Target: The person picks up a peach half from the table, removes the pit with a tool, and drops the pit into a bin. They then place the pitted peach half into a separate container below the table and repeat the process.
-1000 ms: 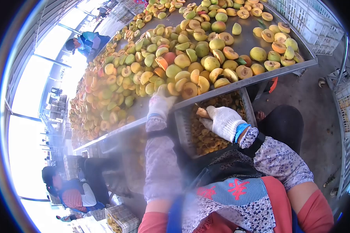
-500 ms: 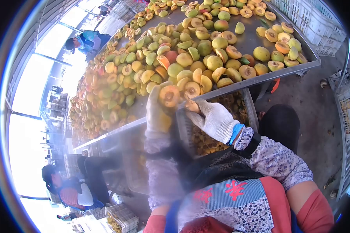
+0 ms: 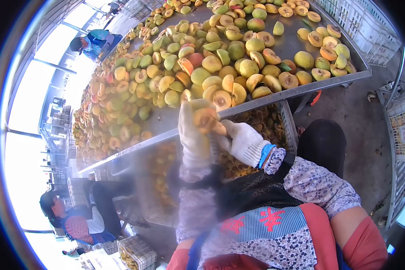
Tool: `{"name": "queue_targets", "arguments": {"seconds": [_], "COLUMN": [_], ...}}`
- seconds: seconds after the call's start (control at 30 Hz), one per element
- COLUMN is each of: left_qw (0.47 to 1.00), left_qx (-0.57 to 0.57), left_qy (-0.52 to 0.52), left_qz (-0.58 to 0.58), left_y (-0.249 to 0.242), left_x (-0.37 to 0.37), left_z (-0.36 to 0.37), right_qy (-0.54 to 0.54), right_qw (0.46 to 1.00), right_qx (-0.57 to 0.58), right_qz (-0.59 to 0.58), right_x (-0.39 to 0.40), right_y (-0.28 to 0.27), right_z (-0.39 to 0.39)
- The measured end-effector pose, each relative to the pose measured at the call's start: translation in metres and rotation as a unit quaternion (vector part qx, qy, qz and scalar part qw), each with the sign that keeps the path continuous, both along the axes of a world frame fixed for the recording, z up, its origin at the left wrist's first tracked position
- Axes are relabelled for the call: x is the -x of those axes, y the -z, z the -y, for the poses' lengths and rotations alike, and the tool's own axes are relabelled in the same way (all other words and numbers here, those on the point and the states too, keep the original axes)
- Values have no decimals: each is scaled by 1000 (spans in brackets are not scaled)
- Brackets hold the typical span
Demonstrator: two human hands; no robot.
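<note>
My left hand [image 3: 194, 135], in a white glove, is wrapped round a halved fruit [image 3: 205, 119] whose cut face is turned up. My right hand [image 3: 241, 140], also gloved, is pressed close against the right side of that fruit. Its fingers are closed on a small brownish thing at the fruit that I cannot make out. Both hands are over the near edge of a metal table [image 3: 274, 96], which bears a large heap of halved and whole yellow-green fruit [image 3: 211, 64]. The left side of the view is blurred.
Below the table edge stands a crate [image 3: 289, 128] holding cut pieces. White crates [image 3: 364, 31] are stacked at the upper right. One person [image 3: 94, 43] bends beyond the table; another person [image 3: 78, 222] sits at the lower left, near a crate [image 3: 139, 253].
My right hand has moved left and down, up against the fruit in my left hand. My left hand has shifted slightly right, and the fruit has tilted. The view has shifted a little.
</note>
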State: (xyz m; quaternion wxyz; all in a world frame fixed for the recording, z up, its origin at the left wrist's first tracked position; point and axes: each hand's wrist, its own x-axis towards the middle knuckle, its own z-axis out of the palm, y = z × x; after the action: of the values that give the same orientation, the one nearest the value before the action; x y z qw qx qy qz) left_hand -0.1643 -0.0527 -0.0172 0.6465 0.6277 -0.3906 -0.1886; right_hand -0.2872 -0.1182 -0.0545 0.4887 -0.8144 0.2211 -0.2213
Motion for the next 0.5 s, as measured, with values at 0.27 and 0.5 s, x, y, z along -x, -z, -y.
{"name": "queue_targets", "arguments": {"seconds": [0.27, 0.5], "left_qw": [990, 961], "left_qx": [-12, -21], "left_qy": [-57, -4], "left_qz": [126, -274], "left_y": [14, -10], "left_x": [-9, -3], "left_z": [3, 4], "right_qy": [-67, -81], "right_qw": [965, 980], "right_qx": [-235, -180], "right_qz": [90, 5], "right_x": [-3, -1], "right_y": [-1, 7], "right_z": [-13, -9]}}
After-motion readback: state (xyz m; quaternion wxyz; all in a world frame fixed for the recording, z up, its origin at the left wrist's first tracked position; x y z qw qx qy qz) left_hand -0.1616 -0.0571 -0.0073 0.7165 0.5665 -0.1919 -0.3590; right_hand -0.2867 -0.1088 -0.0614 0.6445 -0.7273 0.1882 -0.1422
